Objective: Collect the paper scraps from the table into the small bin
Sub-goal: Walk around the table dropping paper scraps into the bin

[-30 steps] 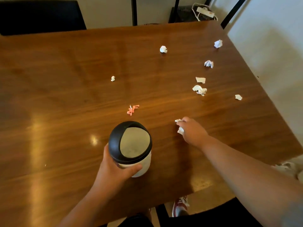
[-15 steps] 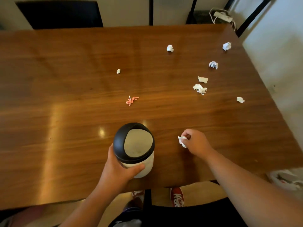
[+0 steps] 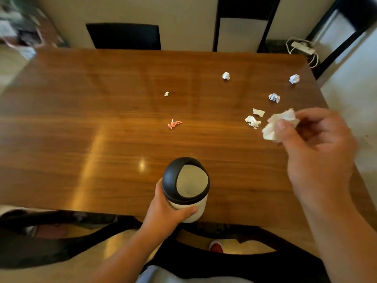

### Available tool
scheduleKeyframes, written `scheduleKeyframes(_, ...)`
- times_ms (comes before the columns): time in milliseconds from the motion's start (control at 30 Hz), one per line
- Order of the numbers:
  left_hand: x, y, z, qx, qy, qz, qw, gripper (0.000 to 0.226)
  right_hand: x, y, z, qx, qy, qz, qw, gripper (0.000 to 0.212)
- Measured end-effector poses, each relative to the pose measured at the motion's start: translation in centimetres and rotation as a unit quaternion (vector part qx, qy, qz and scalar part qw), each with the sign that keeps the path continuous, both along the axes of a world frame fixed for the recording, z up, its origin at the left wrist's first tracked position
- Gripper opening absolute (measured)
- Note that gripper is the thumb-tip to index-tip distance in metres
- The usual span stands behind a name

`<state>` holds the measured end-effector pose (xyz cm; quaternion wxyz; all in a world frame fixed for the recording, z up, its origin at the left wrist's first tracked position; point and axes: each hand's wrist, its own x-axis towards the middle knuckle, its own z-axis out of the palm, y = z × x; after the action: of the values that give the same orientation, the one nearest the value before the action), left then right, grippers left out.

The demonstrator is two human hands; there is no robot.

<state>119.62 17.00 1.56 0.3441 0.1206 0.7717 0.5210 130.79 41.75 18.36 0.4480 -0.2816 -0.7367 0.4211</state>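
The small bin [image 3: 186, 190], white with a black swing lid, stands at the near edge of the wooden table [image 3: 102, 139]. My left hand [image 3: 165, 213] is wrapped around its side. Raised above the table's right part, my right hand [image 3: 318, 152] pinches a crumpled white paper scrap [image 3: 275, 123] between thumb and fingers. Several white scraps lie on the right half: a ragged one [image 3: 253, 121], a flat one [image 3: 258, 112], balls further back [image 3: 274, 97], [image 3: 294, 79], [image 3: 226, 75], and a tiny one [image 3: 166, 94]. An orange shred [image 3: 174, 124] lies mid-table.
A dark chair back [image 3: 124, 36] stands beyond the far edge. A black frame [image 3: 240, 23] and a power strip with cable [image 3: 302, 48] sit at the back right. A red shoe [image 3: 216, 246] shows below the near edge.
My right hand has lifted off the table with the white scrap and now hangs high on the right, close to the camera. The view has tilted back. The left hand stays on the bin.
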Motion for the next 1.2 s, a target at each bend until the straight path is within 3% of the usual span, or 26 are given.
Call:
scheduleKeyframes(67, 0.4, 0.3, 0.3, 0.002, 0.016, 0.008, 1.000, 0.108, -0.5, -1.1, 0.6, 0.021, 0.071, -0.009, 0.997, 0.017)
scheduleKeyframes(100, 0.5, 0.5, 0.3, 0.005, 0.024, 0.014, 1.000, 0.107, -1.1, -2.1, -0.1, 0.032, 0.049, 0.016, 0.998, 0.018)
scheduleKeyframes(133, 0.6, 0.7, 0.3, 0.012, 0.029, 0.020, 0.999, 0.107, -1.8, -3.2, -1.6, 0.040, -0.028, 0.077, 0.996, 0.018)
scheduleKeyframes(167, 0.6, 0.7, 0.2, 0.020, 0.029, 0.023, 0.999, 0.106, -2.5, -4.6, -3.1, 0.049, -0.166, 0.168, 0.971, 0.019)
scheduleKeyframes(200, 0.6, 0.8, 0.2, 0.029, 0.026, 0.023, 0.999, 0.106, -2.8, -6.0, -4.7, 0.063, -0.311, 0.260, 0.912, 0.025)
scheduleKeyframes(233, 0.5, 0.7, 0.1, 0.034, 0.024, 0.024, 0.999, 0.107, -2.9, -6.8, -6.1, 0.081, -0.393, 0.310, 0.862, 0.032)
scheduleKeyframes(267, 0.3, 0.6, 0.0, 0.034, 0.026, 0.028, 0.999, 0.108, -3.1, -7.0, -7.0, 0.084, -0.397, 0.315, 0.858, 0.035)
scheduleKeyframes(333, -0.4, 0.1, -0.4, 0.030, 0.032, 0.042, 0.998, 0.110, -3.5, -6.4, -7.0, 0.055, -0.317, 0.262, 0.910, 0.032)
scheduleKeyframes(400, -1.4, -0.5, -0.7, 0.019, 0.036, 0.057, 0.998, 0.110, -4.2, -5.6, -7.3, 0.043, -0.289, 0.227, 0.929, 0.028)
scheduleKeyframes(600, -6.6, -2.1, -1.6, 0.008, 0.045, 0.097, 0.994, 0.103, -9.7, -4.0, -10.4, -0.034, -0.419, 0.282, 0.862, 0.007)
scheduleKeyframes(733, -11.7, -3.6, -2.8, 0.002, 0.043, 0.117, 0.992, 0.106, -15.8, -3.4, -14.4, -0.079, -0.460, 0.253, 0.847, 0.003)
scheduleKeyframes(867, -17.1, -4.9, -4.1, -0.006, 0.057, 0.115, 0.992, 0.108, -23.3, -2.7, -18.6, -0.114, -0.469, 0.192, 0.854, 0.033)
scheduleKeyframes(1033, -22.6, -5.3, -5.1, 0.001, 0.056, 0.103, 0.993, 0.111, -31.1, -1.9, -22.5, -0.070, -0.492, 0.088, 0.863, 0.065)
scheduleKeyframes(1200, -25.9, -4.5, -5.2, 0.019, 0.048, 0.091, 0.995, 0.114, -33.9, -2.0, -24.9, -0.016, -0.528, 0.066, 0.846, 0.062)
